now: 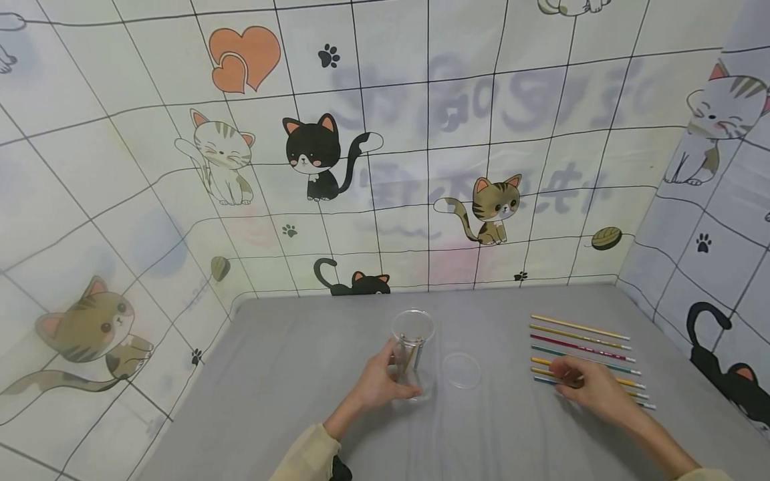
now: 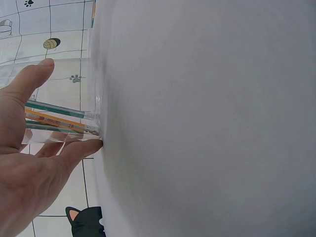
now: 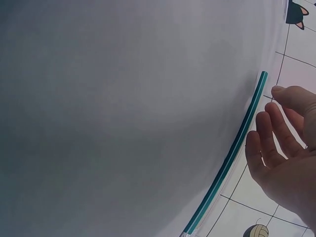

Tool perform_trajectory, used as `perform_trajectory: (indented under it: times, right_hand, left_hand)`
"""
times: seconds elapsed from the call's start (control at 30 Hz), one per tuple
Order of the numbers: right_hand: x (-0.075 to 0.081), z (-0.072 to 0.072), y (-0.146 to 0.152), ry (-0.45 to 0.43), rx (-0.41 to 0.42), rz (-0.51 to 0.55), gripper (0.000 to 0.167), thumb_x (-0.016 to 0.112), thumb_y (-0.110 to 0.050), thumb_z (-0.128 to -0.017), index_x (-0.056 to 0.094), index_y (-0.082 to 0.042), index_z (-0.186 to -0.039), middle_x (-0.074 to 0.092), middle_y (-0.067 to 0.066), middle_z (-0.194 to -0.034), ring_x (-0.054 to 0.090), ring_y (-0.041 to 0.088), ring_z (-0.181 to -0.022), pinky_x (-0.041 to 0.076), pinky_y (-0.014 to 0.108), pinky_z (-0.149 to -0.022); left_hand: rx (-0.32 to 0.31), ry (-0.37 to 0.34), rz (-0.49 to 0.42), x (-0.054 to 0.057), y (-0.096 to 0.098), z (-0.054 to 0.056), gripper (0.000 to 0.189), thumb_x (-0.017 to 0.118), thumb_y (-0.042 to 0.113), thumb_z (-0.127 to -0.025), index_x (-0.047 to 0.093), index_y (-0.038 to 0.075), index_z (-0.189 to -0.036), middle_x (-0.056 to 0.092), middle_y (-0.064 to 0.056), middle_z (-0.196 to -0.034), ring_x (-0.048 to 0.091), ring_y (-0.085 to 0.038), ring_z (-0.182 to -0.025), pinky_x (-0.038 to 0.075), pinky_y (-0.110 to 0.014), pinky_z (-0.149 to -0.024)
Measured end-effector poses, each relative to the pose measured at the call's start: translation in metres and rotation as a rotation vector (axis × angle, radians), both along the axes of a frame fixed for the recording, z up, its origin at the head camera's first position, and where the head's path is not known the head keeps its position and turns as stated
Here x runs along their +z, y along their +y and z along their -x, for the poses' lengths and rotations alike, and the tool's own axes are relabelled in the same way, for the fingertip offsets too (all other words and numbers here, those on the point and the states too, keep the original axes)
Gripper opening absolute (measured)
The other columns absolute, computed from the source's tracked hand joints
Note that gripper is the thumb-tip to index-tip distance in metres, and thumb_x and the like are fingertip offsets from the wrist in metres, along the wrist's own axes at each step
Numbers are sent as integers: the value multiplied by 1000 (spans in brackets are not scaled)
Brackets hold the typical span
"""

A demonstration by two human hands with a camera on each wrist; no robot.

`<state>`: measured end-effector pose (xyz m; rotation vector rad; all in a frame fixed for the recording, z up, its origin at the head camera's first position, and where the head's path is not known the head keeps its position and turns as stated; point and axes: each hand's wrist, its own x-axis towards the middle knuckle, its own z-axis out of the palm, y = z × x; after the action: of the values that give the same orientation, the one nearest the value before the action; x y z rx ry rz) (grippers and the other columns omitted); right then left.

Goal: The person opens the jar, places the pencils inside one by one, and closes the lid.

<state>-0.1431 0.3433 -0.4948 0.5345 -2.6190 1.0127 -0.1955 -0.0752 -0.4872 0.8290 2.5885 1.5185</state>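
My left hand [image 1: 381, 381] grips a clear cylindrical container [image 1: 424, 377] low on its side, thumb and fingers round it. The container stands upright on the grey table. Inside it lean several pencils [image 2: 54, 118], green and orange in the left wrist view. My right hand [image 1: 592, 387] hovers over a row of several pencils [image 1: 580, 326] lying side by side on the right. Its fingers are loosely bent and hold nothing. In the right wrist view a teal pencil [image 3: 227, 163] lies just beyond the fingertips. The hand hides the middle of the nearest pencils.
A clear round disc [image 1: 462, 371], like a lid, lies flat just right of the container. The grey cloth-covered table [image 1: 289, 374] ends at a back wall [image 1: 397, 167] with cat prints. Similar printed walls stand on the left and right.
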Motion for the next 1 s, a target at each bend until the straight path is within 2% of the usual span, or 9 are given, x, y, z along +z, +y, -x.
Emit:
perform_trajectory:
  times: [0.43, 0.73, 1.0]
  right_hand:
    - [6, -1, -4, -87, -38, -91, 29, 84, 5, -72, 69, -5, -94, 68, -2, -89, 63, 7, -79, 55, 28, -66]
    - [7, 1, -4, -39, -76, -139, 29, 82, 8, -70, 70, -7, -91, 64, -5, -86, 58, 7, -73, 52, 28, -62]
    - [8, 4, -2, -113, -94, -166, 27, 82, 6, -71, 70, -6, -92, 65, -3, -87, 59, 9, -74, 52, 28, -63]
  left_hand:
    - [-8, 13, -4, -1, -1, 1, 93, 93, 12, -69, 40, 17, -145, 57, -13, -129, 57, -38, -119, 56, -33, -85]
    - [-6, 3, -9, -1, -1, 1, 91, 93, 11, -68, 42, 17, -143, 57, -10, -124, 57, -37, -119, 56, -35, -86]
    - [-6, -9, -13, 0, -1, 1, 89, 93, 11, -68, 43, 17, -142, 57, -9, -122, 57, -37, -120, 56, -36, -86]
